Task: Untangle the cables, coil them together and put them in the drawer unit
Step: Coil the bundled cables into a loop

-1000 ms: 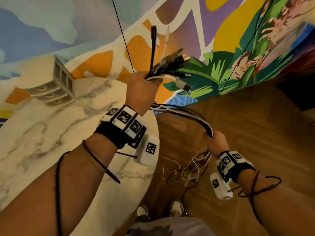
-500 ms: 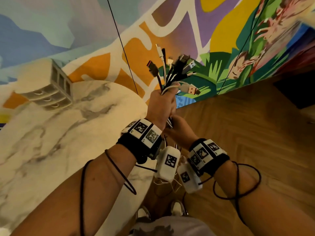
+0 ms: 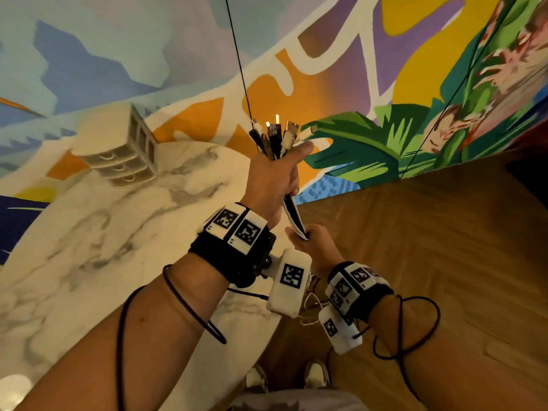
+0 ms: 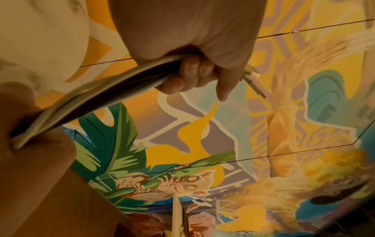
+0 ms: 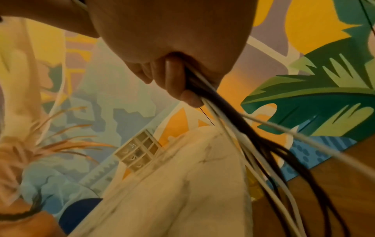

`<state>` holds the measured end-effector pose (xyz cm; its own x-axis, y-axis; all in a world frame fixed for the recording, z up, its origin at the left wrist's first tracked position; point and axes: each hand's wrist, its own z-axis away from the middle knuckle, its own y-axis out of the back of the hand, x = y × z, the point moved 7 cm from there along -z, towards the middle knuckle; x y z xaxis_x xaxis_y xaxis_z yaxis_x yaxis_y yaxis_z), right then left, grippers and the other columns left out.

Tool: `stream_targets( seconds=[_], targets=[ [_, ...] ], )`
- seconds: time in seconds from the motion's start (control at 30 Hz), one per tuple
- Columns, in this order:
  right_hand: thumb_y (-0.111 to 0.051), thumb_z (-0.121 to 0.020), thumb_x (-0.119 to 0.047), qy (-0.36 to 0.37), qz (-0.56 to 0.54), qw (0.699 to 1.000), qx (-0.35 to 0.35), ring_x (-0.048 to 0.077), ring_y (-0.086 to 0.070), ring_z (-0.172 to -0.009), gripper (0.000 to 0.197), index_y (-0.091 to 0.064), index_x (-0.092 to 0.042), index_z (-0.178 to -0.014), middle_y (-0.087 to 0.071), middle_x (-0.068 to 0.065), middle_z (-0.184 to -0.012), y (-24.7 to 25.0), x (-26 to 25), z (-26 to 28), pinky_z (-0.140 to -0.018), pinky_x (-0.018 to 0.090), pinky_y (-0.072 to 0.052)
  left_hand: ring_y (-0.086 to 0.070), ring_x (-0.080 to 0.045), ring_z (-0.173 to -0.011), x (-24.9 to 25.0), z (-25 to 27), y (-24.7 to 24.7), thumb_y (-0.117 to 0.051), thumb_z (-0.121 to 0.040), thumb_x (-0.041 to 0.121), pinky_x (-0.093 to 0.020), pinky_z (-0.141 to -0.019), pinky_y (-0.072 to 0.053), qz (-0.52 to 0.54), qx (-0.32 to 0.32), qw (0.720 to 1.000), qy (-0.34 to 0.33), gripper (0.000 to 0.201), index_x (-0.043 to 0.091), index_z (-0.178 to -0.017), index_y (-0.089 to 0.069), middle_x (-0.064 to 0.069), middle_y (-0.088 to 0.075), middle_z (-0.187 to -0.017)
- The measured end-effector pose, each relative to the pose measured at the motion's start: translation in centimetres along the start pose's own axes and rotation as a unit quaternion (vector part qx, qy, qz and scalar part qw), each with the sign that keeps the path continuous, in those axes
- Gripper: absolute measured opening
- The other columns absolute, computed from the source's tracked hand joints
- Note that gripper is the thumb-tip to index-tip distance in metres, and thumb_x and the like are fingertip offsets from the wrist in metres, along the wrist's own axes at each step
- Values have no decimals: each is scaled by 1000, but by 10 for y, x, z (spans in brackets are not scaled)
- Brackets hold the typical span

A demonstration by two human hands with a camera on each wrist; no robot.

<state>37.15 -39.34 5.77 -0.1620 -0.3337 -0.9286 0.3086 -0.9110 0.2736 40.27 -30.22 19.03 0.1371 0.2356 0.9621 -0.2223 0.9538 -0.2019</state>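
A bundle of black and white cables (image 3: 292,210) is held upright over the table's edge. My left hand (image 3: 274,176) grips it near the top, with the plug ends (image 3: 275,133) fanned out above the fist. My right hand (image 3: 308,241) grips the same bundle just below. In the left wrist view the fingers (image 4: 188,72) curl round the cables (image 4: 97,102), which run down into the other hand (image 4: 30,128). Under my right hand (image 5: 176,83) the loose cables (image 5: 249,144) hang down and spread. The white drawer unit (image 3: 127,155) stands at the table's far side, its drawers closed.
The round marble table (image 3: 89,247) lies to my left, with the drawer unit (image 5: 140,154) near the painted wall (image 3: 385,84). Wooden floor (image 3: 430,247) spreads to the right. Thin cable ends (image 3: 308,315) dangle above my shoes (image 3: 258,378). Sensor cords loop round both forearms.
My right hand has come up from low along the cables to just beneath my left hand. The left hand has risen, and the plug ends now stand gathered upright.
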Motion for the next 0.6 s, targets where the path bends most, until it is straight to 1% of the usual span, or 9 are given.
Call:
stream_targets(
  seconds=[0.07,0.13,0.2,0.27,0.33,0.4,0.47,0.53,0.6],
  targets=[
    [-60,-90,-23,16,66,997,-43,14,-39,-51,42,-44,-24,-52,-43,-4,-54,-6,-7,2,-59,36,-38,-19,-15,-35,1,4,9,-64,-87,11,-22,-42,-23,-23,-4,1000,-18,38,16,-57,-41,4,-26,-38],
    [-63,-83,-16,35,90,988,-119,11,-57,-70,9,-60,-23,-78,-61,-3,-76,-12,-23,7,-74,40,-52,-18,-15,-33,5,7,20,-60,-88,7,-21,-41,-22,-54,-5,998,-35,43,16,-53,-38,4,-25,-37],
    [-58,-78,-20,81,4,988,-132,8,-57,-105,42,-55,-23,-121,-60,-2,-114,-7,-54,9,-87,33,-51,-20,-14,-33,8,11,33,-60,-88,5,-21,-42,-22,-79,12,996,-42,43,16,-52,-39,5,-26,-36],
    [-48,-82,-28,148,-134,979,-48,-2,-51,-115,57,-40,-21,-138,-52,-2,-130,14,-100,11,-84,13,-47,-27,-11,-32,10,14,46,-61,-86,4,-22,-44,-25,-102,45,993,-38,37,17,-55,-46,8,-32,-35],
    [-43,-89,-37,231,-166,958,31,-3,-49,-120,54,-36,-23,-140,-49,0,-137,27,-152,20,-88,8,-43,-37,-4,-33,12,17,49,-62,-86,4,-22,-45,-29,-133,52,989,-39,28,17,-62,-53,9,-42,-34],
    [-39,-94,-42,288,-97,951,62,1,-47,-124,53,-38,-21,-142,-50,-1,-138,23,-191,27,-99,18,-42,-40,-1,-34,13,26,46,-59,-85,0,-21,-45,-30,-173,34,983,-49,35,18,-56,-53,10,-47,-34],
    [-35,-96,-40,297,-20,952,74,6,-50,-122,49,-47,-17,-137,-55,0,-133,15,-211,28,-101,26,-42,-39,-2,-32,12,37,42,-56,-84,-6,-21,-45,-28,-204,-2,977,-60,46,15,-43,-48,8,-45,-32],
    [-31,-97,-37,275,33,959,69,8,-52,-118,46,-55,-16,-130,-60,0,-128,10,-218,23,-96,19,-41,-38,-2,-32,14,46,43,-57,-82,-7,-17,-43,-29,-211,-24,975,-62,38,4,-47,-50,8,-44,-31],
    [-29,-98,-36,242,37,969,40,7,-53,-115,46,-63,-16,-121,-63,-3,-122,3,-214,22,-90,11,-38,-40,-3,-33,19,48,50,-58,-82,-4,-22,-45,-31,-212,-13,975,-68,41,11,-45,-51,7,-45,-32]
  ],
)
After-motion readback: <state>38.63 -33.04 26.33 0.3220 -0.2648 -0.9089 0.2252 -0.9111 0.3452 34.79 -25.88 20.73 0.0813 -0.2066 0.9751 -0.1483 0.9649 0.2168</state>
